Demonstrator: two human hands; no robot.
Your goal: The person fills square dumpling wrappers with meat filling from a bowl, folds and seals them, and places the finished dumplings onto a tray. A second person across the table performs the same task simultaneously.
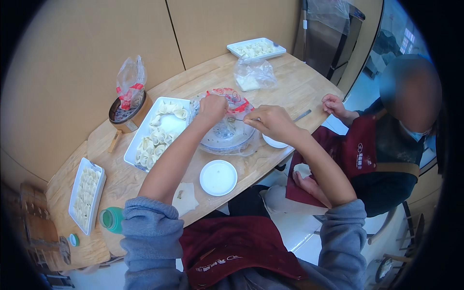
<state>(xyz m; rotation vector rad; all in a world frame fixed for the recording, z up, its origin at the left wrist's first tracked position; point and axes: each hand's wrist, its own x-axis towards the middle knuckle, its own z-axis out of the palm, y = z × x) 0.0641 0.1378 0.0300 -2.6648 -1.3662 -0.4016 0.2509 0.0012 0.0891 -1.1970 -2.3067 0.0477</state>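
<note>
In front of me stands a wide shallow bowl (232, 143) with a clear plastic bag (243, 105) with red printing spread in it. My left hand (214, 108) grips the bag near the bowl's far side. My right hand (270, 122) holds a thin metal utensil (239, 120), its tip over the bowl's inside near a small lump of filling (231, 119). A white tray (169, 125) left of the bowl carries several folded dumplings (152, 146). Close to me lie square dough wrappers (185, 203), the top one bearing a dab of filling, beside a round white dish (218, 177).
A co-worker's hand (333, 106) rests at the table's right edge; their other hand (313, 186) holds a wrapper. Dumpling trays stand far back (256, 49) and left (87, 195). Also present: bagged wrappers (250, 81), steamer-like container (130, 112), green bottle (112, 220), second dish (275, 141).
</note>
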